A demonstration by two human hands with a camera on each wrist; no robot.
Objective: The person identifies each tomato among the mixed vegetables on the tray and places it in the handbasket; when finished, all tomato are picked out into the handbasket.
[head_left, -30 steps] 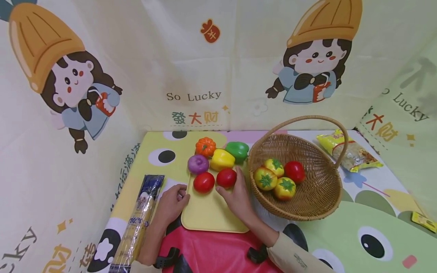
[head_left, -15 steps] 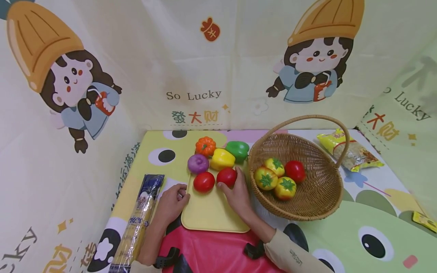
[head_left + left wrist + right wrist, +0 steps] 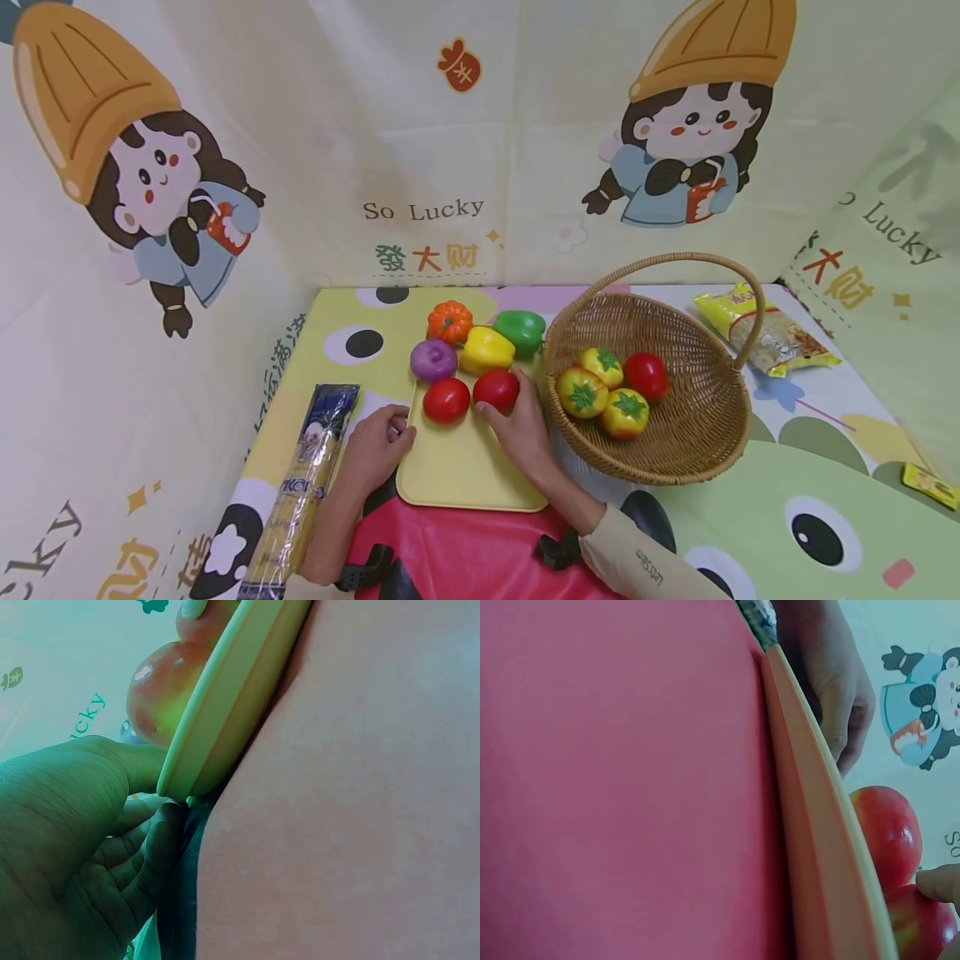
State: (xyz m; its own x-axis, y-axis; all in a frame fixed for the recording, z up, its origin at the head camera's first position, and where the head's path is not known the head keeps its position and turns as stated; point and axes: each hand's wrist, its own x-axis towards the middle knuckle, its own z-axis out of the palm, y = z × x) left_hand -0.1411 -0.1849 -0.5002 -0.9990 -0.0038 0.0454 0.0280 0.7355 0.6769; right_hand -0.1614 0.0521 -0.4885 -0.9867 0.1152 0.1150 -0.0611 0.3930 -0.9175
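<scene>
On the pale yellow tray (image 3: pixel 471 477), my right hand (image 3: pixel 522 429) holds a red tomato (image 3: pixel 496 390) between thumb and fingers. Another red tomato (image 3: pixel 446 401) sits just left of it; the left wrist view shows its skin fading to yellow-green low down. My left hand (image 3: pixel 380 447) grips the tray's left rim, thumb (image 3: pixel 142 766) over the edge and fingers curled beneath. Behind the tomatoes are a purple onion (image 3: pixel 433 360), a yellow bell pepper (image 3: pixel 487 349), an orange pumpkin (image 3: pixel 450 322) and a green bell pepper (image 3: pixel 521 332).
Right of the tray stands a wicker basket (image 3: pixel 697 417) with a tall handle, holding several yellow and red tomatoes (image 3: pixel 626 414). A long pasta pack (image 3: pixel 300 492) lies at left beside my forearm. Behind the basket is a yellow-and-clear food bag (image 3: pixel 780 337); a small yellow packet (image 3: pixel 930 485) lies far right.
My right thumb has drawn in slightly against the tomato, and the right forearm has shifted a little left. The left hand, the tray and the other vegetables stay where they were.
</scene>
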